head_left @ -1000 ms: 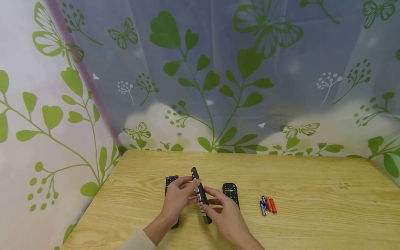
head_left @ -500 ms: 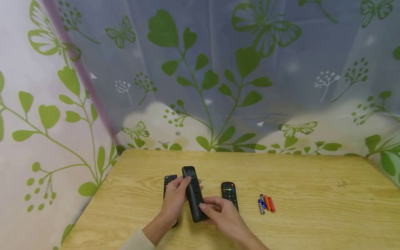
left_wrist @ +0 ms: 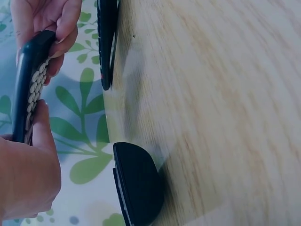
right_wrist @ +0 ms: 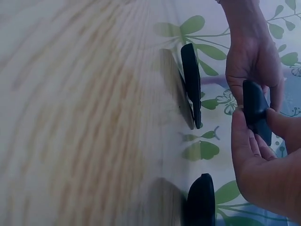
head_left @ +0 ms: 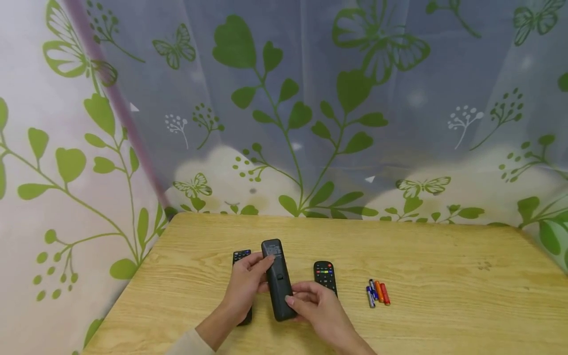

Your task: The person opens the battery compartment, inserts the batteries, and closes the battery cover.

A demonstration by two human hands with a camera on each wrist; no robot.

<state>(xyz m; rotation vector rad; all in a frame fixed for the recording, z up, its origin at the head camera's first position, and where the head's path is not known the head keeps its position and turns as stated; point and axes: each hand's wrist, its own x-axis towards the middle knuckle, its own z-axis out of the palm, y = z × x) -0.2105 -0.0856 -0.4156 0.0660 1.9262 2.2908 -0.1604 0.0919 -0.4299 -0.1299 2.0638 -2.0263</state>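
Note:
A black remote control (head_left: 278,268) is held tilted above the table, its back with a small printed label and a latch facing up. My left hand (head_left: 243,283) grips its left side, thumb on the back near the label. At the lower right corner, my right hand (head_left: 323,309) pinches it with the thumb on the back. Rows of pale buttons show on the underside of the held remote control (left_wrist: 28,89) in the left wrist view. In the right wrist view, both hands meet the held remote control (right_wrist: 254,106) at opposite ends.
A second black remote (head_left: 242,254) lies on the wooden table (head_left: 443,286), partly behind my left hand. Another remote (head_left: 325,272) with coloured buttons lies beyond my right hand. Several small batteries (head_left: 378,293) lie side by side farther right. A patterned cloth (head_left: 284,123) hangs behind the table.
The held remote has turned from its button side and edge to its back facing up. My right thumb has come onto the back near the lower end. The other remotes and batteries stay put.

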